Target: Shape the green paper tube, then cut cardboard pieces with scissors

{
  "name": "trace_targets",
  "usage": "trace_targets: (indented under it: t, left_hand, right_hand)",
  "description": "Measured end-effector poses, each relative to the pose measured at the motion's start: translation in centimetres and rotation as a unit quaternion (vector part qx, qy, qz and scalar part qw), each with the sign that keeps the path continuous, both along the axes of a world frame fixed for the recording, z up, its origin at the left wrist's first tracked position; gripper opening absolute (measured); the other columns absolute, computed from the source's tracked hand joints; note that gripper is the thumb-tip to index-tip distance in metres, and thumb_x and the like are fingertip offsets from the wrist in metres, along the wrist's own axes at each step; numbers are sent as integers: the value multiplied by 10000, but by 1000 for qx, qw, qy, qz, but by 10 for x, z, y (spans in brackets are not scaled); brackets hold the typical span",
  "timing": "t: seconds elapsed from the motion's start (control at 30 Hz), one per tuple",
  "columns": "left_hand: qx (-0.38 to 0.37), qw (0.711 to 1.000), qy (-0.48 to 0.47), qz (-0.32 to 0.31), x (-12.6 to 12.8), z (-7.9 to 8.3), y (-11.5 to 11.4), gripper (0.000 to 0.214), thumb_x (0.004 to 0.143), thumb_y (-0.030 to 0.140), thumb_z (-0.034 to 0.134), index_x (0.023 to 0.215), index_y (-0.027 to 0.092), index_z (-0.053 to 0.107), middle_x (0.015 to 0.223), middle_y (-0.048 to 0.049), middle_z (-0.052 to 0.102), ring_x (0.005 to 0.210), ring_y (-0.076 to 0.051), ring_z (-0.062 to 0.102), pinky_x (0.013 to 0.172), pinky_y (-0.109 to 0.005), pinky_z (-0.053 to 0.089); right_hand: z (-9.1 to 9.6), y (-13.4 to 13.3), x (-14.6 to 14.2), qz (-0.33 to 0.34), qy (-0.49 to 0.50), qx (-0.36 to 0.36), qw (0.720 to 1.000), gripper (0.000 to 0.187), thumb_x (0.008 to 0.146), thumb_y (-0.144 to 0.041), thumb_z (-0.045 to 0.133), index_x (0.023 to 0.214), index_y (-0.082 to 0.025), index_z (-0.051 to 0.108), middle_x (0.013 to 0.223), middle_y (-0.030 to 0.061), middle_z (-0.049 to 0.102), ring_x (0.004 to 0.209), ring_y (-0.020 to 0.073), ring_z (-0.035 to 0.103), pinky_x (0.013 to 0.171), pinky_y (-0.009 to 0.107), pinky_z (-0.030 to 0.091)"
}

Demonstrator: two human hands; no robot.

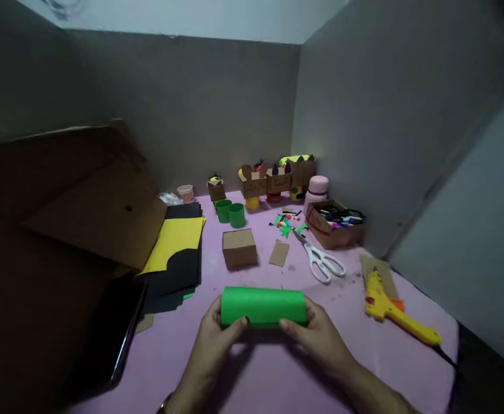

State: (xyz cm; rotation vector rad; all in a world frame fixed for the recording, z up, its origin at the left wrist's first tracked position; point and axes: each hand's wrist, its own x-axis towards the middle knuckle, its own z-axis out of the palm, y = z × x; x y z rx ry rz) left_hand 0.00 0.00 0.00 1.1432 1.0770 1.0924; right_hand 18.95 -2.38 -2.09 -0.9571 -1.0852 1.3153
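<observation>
A green paper tube [264, 305] lies crosswise between my two hands, above the near part of the pink tabletop. My left hand [217, 333] grips its left end, thumb pressed on the near side. The right end sits in my right hand [316, 333], whose thumb also rests on the near face. The fingers behind the tube are mostly hidden. Beyond the tube stands a small cardboard box [239, 248], and a flat cardboard piece [279, 253] lies to its right. Two short green paper cylinders [237, 215] stand farther back.
White-handled scissors [320, 261] and a yellow glue gun [389, 313] lie at right. Behind are a cardboard box of pens [331, 224], paper scraps [286, 224], a pink bottle [318, 190] and cardboard animal figures [254, 185]. Black and yellow sheets [176, 241] and a large carton [100, 213] stand left.
</observation>
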Motion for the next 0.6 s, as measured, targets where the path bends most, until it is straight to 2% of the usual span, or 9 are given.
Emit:
trace_targets:
  t: [0.17, 0.3, 0.4, 0.6]
  left_hand:
    - [-11, 1000, 5, 17, 6, -9, -1, 500, 642, 301, 755, 1075, 158, 549, 922, -47, 680, 817, -191, 606, 708, -266, 487]
    - [-28, 999, 3, 27, 3, -8, 0, 466, 663, 307, 738, 1056, 156, 539, 887, -41, 676, 773, -178, 603, 679, -261, 483]
    - [-30, 999, 3, 35, 0, -6, 2, 447, 674, 304, 728, 1053, 159, 540, 937, -51, 680, 754, -170, 603, 657, -255, 475]
    - [-23, 999, -7, 42, -3, -8, 4, 414, 692, 280, 712, 1055, 166, 549, 938, -41, 688, 795, -174, 609, 709, -264, 470]
  right_hand:
    - [-4, 1, 0, -32, 8, -7, 999, 317, 684, -292, 777, 953, -180, 651, 860, 31, 714, 784, 199, 611, 707, 286, 469]
    - [0, 5, 2, -18, 37, 2, 999, 292, 727, -335, 743, 959, -189, 642, 878, 38, 716, 787, 195, 624, 733, 298, 472]
    - [2, 8, 5, -6, 58, 8, 998, 266, 778, -370, 693, 976, -200, 639, 844, 39, 725, 762, 193, 642, 724, 304, 475]
    - [1, 7, 8, -1, 68, 28, 997, 306, 816, -394, 655, 1064, -215, 656, 912, 57, 732, 852, 215, 642, 752, 311, 470]
